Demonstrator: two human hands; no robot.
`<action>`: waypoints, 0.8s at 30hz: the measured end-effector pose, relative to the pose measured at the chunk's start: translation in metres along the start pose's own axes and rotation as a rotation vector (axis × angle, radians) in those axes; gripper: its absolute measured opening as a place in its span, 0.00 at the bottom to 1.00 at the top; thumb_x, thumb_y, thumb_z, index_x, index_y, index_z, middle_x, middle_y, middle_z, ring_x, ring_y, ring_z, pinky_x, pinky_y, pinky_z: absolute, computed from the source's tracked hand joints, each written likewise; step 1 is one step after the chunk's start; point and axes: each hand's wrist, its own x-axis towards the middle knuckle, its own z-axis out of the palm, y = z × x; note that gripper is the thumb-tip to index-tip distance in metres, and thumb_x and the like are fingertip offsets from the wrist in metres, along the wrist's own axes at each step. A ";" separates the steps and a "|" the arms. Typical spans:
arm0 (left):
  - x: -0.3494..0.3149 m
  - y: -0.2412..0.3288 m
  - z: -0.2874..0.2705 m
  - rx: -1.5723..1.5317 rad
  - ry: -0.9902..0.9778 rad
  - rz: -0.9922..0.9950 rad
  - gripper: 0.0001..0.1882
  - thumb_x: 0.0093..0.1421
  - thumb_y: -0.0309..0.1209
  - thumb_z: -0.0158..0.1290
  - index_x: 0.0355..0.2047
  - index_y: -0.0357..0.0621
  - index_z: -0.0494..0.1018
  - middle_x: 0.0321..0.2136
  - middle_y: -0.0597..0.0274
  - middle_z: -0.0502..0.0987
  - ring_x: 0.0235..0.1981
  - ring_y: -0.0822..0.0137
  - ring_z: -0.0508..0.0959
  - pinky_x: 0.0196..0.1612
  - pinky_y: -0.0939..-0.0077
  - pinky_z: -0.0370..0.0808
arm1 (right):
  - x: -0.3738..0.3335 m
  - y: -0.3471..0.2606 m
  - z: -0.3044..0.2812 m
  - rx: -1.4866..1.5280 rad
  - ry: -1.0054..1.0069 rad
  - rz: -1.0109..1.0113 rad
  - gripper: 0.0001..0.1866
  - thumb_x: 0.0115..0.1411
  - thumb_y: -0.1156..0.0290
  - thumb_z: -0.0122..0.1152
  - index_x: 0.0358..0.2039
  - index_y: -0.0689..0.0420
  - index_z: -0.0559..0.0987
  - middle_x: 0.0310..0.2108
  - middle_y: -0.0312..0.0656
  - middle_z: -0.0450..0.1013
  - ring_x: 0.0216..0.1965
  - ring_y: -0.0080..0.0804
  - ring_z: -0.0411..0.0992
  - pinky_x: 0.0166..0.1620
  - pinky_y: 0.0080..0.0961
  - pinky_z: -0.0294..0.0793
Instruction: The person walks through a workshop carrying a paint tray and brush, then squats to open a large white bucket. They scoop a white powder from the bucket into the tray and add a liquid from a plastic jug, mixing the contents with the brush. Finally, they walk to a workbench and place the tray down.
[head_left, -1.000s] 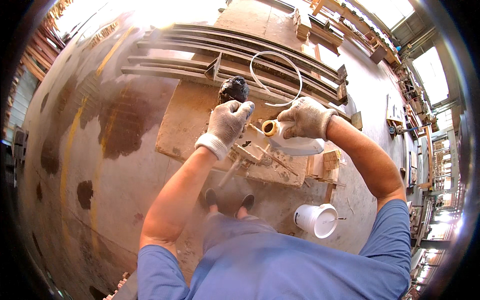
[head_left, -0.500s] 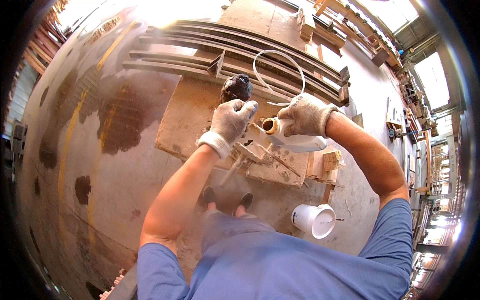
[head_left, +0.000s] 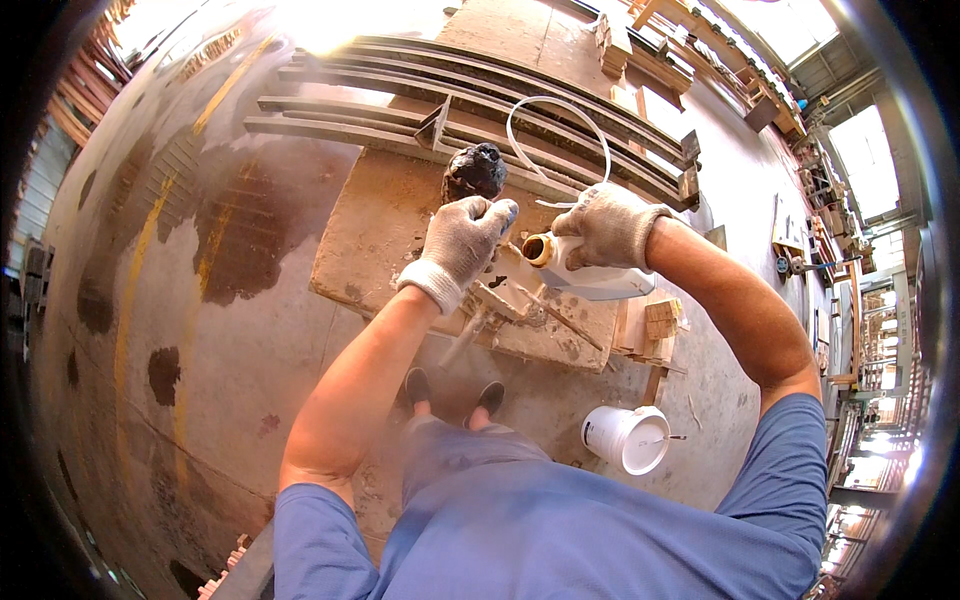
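My left hand [head_left: 460, 243], in a pale work glove with a dark-stained fingertip, is closed. Just beyond its fist rises a lumpy black, shiny-wet head [head_left: 474, 173], apparently on a handle that the fist hides. In my right hand [head_left: 610, 228], also gloved, is a white plastic jug [head_left: 612, 284] tipped on its side. The jug's uncapped, brown-stained mouth [head_left: 539, 250] points left toward my left wrist. Beneath the hands lie a wooden tool-like frame [head_left: 500, 300] and a thin stick [head_left: 565, 322] on a worn board [head_left: 375, 220].
Long metal beams [head_left: 350, 115] lie across the far side of the board, with a white hose loop [head_left: 555, 103] over them. Short wood blocks [head_left: 661, 319] sit at the board's right end. A white lidded bucket [head_left: 625, 438] stands on the floor near my right. Dark wet patches [head_left: 245, 240] mark the floor.
Both hands keep nearly the same place and grip. The jug's mouth has shifted very slightly left; the black-headed thing stays about where it was.
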 end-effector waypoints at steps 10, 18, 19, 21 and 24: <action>-0.005 0.006 0.001 0.018 0.000 -0.005 0.20 0.72 0.46 0.59 0.28 0.45 0.75 0.21 0.72 0.72 0.20 0.77 0.76 0.22 0.77 0.75 | 0.005 -0.002 0.001 -0.043 0.002 -0.003 0.22 0.54 0.52 0.75 0.46 0.51 0.88 0.37 0.49 0.84 0.45 0.49 0.83 0.52 0.43 0.80; -0.004 0.018 0.003 0.023 0.033 0.092 0.16 0.72 0.42 0.60 0.35 0.41 0.81 0.24 0.69 0.77 0.24 0.77 0.77 0.28 0.77 0.77 | -0.020 0.033 0.030 0.334 0.400 -0.070 0.28 0.51 0.53 0.77 0.50 0.52 0.88 0.36 0.51 0.84 0.39 0.45 0.84 0.48 0.37 0.82; -0.003 0.023 0.005 0.075 0.017 0.180 0.15 0.71 0.41 0.61 0.38 0.40 0.82 0.26 0.67 0.79 0.26 0.76 0.78 0.31 0.77 0.78 | -0.024 0.038 0.033 0.362 0.427 -0.065 0.28 0.51 0.54 0.78 0.51 0.52 0.88 0.35 0.51 0.84 0.39 0.45 0.84 0.48 0.36 0.82; -0.002 0.039 0.014 0.180 -0.018 0.357 0.16 0.70 0.39 0.61 0.44 0.37 0.84 0.29 0.64 0.83 0.30 0.74 0.80 0.36 0.76 0.80 | -0.035 0.039 0.032 0.422 0.482 -0.054 0.28 0.50 0.55 0.78 0.51 0.52 0.88 0.35 0.51 0.84 0.38 0.43 0.84 0.47 0.35 0.82; 0.006 0.059 0.027 0.315 -0.103 0.467 0.16 0.67 0.39 0.64 0.46 0.37 0.85 0.37 0.52 0.87 0.37 0.66 0.85 0.43 0.69 0.81 | -0.042 0.043 0.033 0.376 0.548 -0.048 0.27 0.51 0.55 0.80 0.50 0.52 0.88 0.34 0.49 0.84 0.35 0.42 0.84 0.44 0.35 0.82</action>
